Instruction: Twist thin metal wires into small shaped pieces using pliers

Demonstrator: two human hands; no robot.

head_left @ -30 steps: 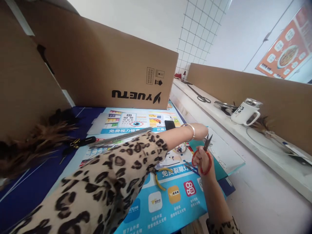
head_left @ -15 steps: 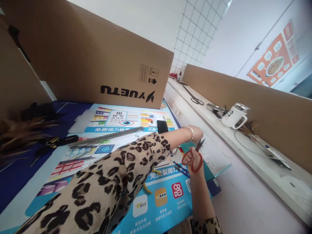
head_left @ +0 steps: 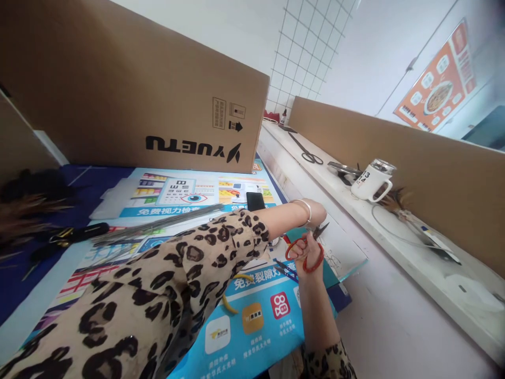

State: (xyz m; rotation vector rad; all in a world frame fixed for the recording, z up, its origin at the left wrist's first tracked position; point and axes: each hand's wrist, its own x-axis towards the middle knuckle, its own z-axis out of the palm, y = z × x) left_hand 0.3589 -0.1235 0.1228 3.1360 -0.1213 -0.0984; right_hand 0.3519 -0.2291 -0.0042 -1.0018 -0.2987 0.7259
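Observation:
My right hand (head_left: pixel 307 251) is closed around the red handles of a pair of scissors (head_left: pixel 320 231), whose dark blades point up and to the right. Just beyond the blades is my left hand (head_left: pixel 315 211), bent downward at the wrist, with a bangle on it. Its fingers are turned away from me, so whatever they may hold is hidden. Beneath both hands lies a teal-edged sheet (head_left: pixel 330 252) at the table's right edge. Close to my right hand are a blue-handled tool (head_left: pixel 287 269) and a yellow-handled tool (head_left: pixel 229 305), partly covered by my left sleeve.
A bundle of thin wires (head_left: pixel 158 223) lies left of a black phone (head_left: pixel 255 201). Black-handled cutters (head_left: pixel 67 237) rest near dried plumes at far left. A large cardboard box (head_left: pixel 189 100) stands behind. Along the right ledge (head_left: pixel 398 247) are a white mug (head_left: pixel 373 181) and dark shears (head_left: pixel 311 157).
The view has shifted, so the table and ledge appear further left. My left hand has moved slightly right over the table. The scissors stay in my right hand, close by it.

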